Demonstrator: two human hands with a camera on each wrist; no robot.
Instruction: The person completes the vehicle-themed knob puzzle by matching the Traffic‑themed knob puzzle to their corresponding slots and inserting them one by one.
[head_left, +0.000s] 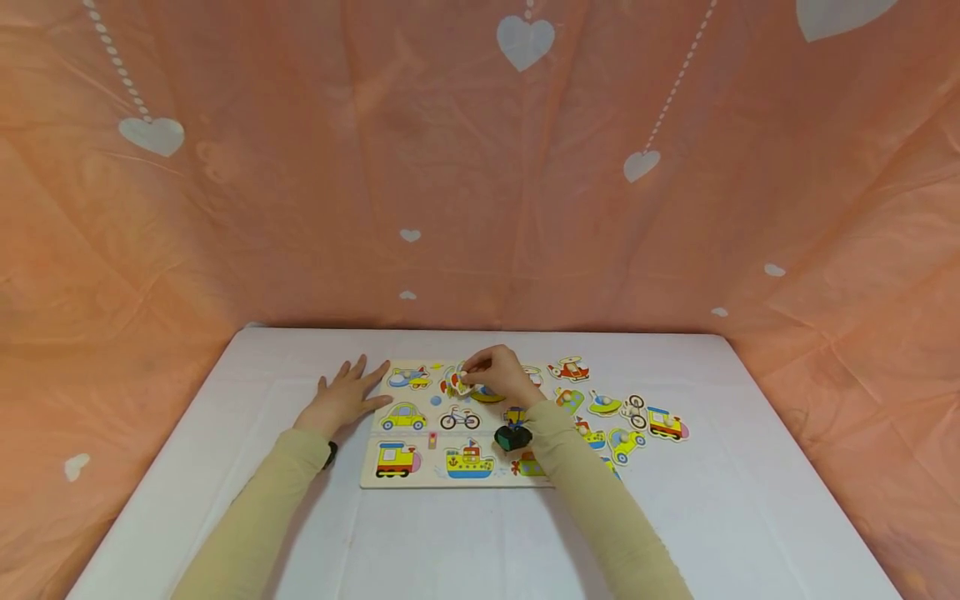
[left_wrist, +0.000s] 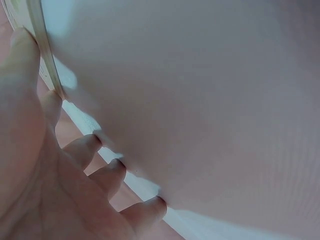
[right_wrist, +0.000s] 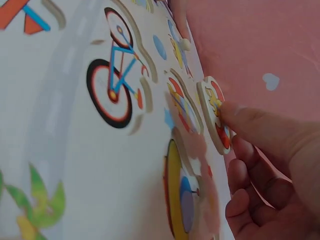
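A wooden puzzle board (head_left: pixel 420 480) with vehicle pictures lies on the white table. My left hand (head_left: pixel 341 402) rests beside its left edge with fingers spread. In the left wrist view, the thumb and index finger of that hand (left_wrist: pixel 75 170) touch the board's edge. Over the top row, my right hand (head_left: pixel 501 375) pinches a red, white and yellow puzzle piece (right_wrist: pixel 216 116) between thumb and fingers. The right wrist view shows it tilted, just above a similarly coloured recess (right_wrist: pixel 184 106). A bicycle recess (right_wrist: pixel 116 75) and a yellow-and-blue saucer-like recess (right_wrist: pixel 175 190) lie near it.
Loose pieces lie right of the board, among them a red helicopter (head_left: pixel 570 369), a train (head_left: pixel 666 423), a bicycle (head_left: pixel 636 412) and a yellow car (head_left: pixel 626 445). A plane piece (head_left: pixel 409 377) sits at the board's top left. A pink curtain (head_left: pixel 465 167) hangs behind.
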